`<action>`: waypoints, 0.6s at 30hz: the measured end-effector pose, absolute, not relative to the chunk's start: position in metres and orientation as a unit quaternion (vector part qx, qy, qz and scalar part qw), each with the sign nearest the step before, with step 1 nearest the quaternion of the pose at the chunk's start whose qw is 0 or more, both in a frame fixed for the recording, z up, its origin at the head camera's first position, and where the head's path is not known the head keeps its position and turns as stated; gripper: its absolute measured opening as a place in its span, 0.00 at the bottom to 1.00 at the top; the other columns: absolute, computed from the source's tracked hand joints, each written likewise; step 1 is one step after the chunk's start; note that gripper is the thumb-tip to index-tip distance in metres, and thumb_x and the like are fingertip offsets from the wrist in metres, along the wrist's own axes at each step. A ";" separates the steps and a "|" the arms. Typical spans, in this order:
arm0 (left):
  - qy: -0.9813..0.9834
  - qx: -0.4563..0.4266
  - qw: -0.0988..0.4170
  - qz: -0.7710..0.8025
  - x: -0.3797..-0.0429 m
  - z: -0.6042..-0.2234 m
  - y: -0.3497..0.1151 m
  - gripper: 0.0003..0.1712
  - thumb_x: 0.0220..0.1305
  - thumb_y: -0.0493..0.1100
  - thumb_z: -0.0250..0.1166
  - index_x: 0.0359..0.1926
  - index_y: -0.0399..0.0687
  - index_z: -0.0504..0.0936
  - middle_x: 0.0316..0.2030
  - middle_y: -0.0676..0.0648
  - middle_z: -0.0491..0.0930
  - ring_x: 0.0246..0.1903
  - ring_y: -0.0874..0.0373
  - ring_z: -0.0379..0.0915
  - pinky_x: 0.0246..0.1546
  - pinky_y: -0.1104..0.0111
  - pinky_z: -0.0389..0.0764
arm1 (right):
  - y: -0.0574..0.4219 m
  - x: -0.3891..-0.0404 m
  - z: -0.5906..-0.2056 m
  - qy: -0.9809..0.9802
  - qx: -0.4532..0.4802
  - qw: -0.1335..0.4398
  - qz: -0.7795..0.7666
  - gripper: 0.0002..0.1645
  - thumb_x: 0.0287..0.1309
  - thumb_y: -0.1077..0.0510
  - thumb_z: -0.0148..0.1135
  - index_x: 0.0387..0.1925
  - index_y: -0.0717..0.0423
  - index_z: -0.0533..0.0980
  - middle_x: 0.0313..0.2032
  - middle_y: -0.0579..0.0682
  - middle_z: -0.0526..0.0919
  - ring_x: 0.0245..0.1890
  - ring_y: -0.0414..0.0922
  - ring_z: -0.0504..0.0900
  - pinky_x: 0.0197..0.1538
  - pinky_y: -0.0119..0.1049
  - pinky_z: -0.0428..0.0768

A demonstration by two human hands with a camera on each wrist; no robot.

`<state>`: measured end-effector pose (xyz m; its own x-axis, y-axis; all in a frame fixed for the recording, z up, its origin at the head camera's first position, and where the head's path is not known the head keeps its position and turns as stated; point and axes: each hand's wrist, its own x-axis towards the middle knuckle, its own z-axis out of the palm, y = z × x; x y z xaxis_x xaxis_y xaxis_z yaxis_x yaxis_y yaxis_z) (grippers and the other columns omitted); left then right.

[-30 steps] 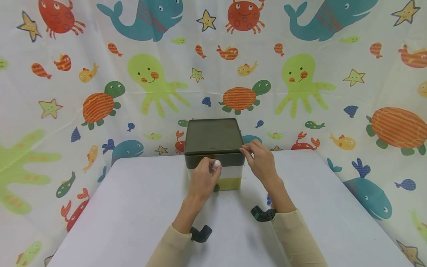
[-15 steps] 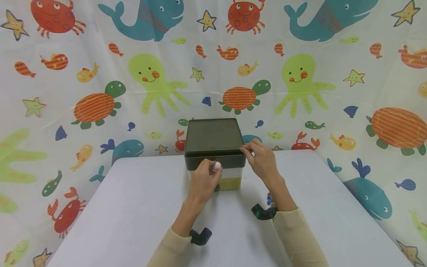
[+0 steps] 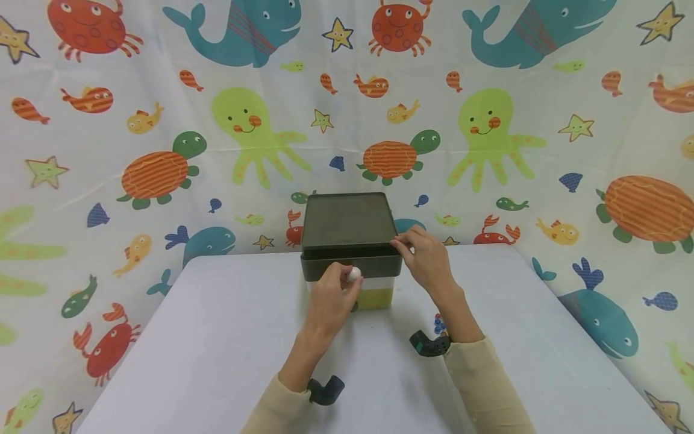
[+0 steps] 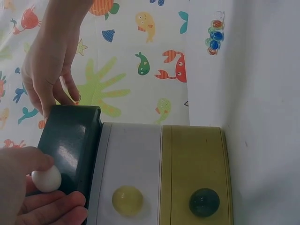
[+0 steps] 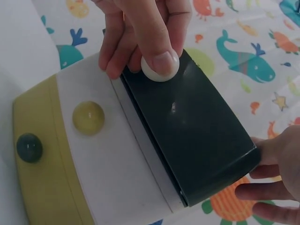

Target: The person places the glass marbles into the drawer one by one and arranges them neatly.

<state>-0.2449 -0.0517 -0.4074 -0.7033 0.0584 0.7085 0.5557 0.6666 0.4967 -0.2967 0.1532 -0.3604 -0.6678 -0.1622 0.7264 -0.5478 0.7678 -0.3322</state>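
Observation:
A small drawer cabinet [image 3: 349, 218] stands at the back of the table, with a dark green top. Its top drawer [image 4: 70, 145] is dark green, pulled partly out, with a dark gap behind its front. My left hand [image 3: 331, 301] pinches that drawer's round white knob [image 3: 354, 274] between thumb and fingers. The white middle drawer [image 5: 119, 154] bears a yellow knob [image 4: 127, 200]; the yellow bottom drawer [image 4: 194, 154] bears a dark green knob [image 5: 29, 147]. My right hand [image 3: 426, 263] touches the cabinet's front right corner with its fingertips, other fingers loosely extended.
Several small shiny blue, green and orange marbles [image 4: 214, 37] lie on the white table [image 3: 238, 337], right of the cabinet and partly behind my right forearm. A curtain [image 3: 347, 96] printed with sea animals hangs close behind the cabinet.
The top drawer has slid out a little toward me, my left hand moving with its knob. The gap behind the drawer front has widened. My right hand stays at the corner.

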 end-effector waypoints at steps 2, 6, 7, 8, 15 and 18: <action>-0.848 -0.181 0.341 -0.365 -0.244 -0.408 -0.052 0.14 0.60 0.38 0.73 0.42 0.37 0.78 0.35 0.42 0.83 0.31 0.56 0.82 0.35 0.68 0.87 | 0.153 -0.296 -0.360 -0.873 0.202 0.350 0.273 0.09 0.61 0.56 0.70 0.36 0.60 0.85 0.32 0.51 0.83 0.29 0.46 0.83 0.29 0.37 0.80; -0.848 -0.182 0.339 -0.366 -0.241 -0.408 -0.052 0.14 0.60 0.38 0.73 0.42 0.37 0.78 0.35 0.42 0.83 0.31 0.56 0.82 0.36 0.68 0.87 | 0.153 -0.296 -0.360 -0.875 0.201 0.346 0.274 0.09 0.61 0.56 0.70 0.36 0.60 0.85 0.32 0.51 0.84 0.30 0.46 0.83 0.29 0.38 0.81; -0.848 -0.182 0.338 -0.366 -0.240 -0.408 -0.052 0.14 0.60 0.38 0.73 0.42 0.37 0.78 0.35 0.42 0.83 0.31 0.56 0.82 0.36 0.69 0.87 | 0.153 -0.296 -0.360 -0.874 0.201 0.346 0.274 0.09 0.61 0.56 0.70 0.36 0.60 0.85 0.32 0.52 0.84 0.30 0.47 0.83 0.29 0.38 0.81; -0.848 -0.182 0.337 -0.367 -0.239 -0.407 -0.052 0.15 0.60 0.39 0.73 0.42 0.37 0.78 0.35 0.42 0.83 0.31 0.56 0.82 0.36 0.69 0.87 | 0.153 -0.296 -0.360 -0.874 0.201 0.346 0.275 0.09 0.61 0.56 0.70 0.35 0.60 0.85 0.32 0.52 0.84 0.30 0.47 0.83 0.30 0.38 0.81; -0.842 -0.189 0.335 -0.377 -0.234 -0.406 -0.052 0.15 0.59 0.38 0.73 0.42 0.37 0.78 0.35 0.42 0.82 0.31 0.56 0.81 0.35 0.68 0.87 | 0.154 -0.295 -0.358 -0.875 0.200 0.344 0.277 0.09 0.61 0.57 0.69 0.35 0.60 0.85 0.31 0.52 0.83 0.30 0.48 0.83 0.31 0.40 0.83; -0.841 -0.192 0.337 -0.378 -0.232 -0.407 -0.052 0.15 0.59 0.38 0.74 0.42 0.37 0.78 0.34 0.42 0.83 0.31 0.55 0.81 0.35 0.67 0.87 | 0.153 -0.295 -0.359 -0.874 0.201 0.344 0.276 0.09 0.61 0.57 0.70 0.36 0.60 0.85 0.31 0.52 0.83 0.30 0.48 0.82 0.31 0.40 0.83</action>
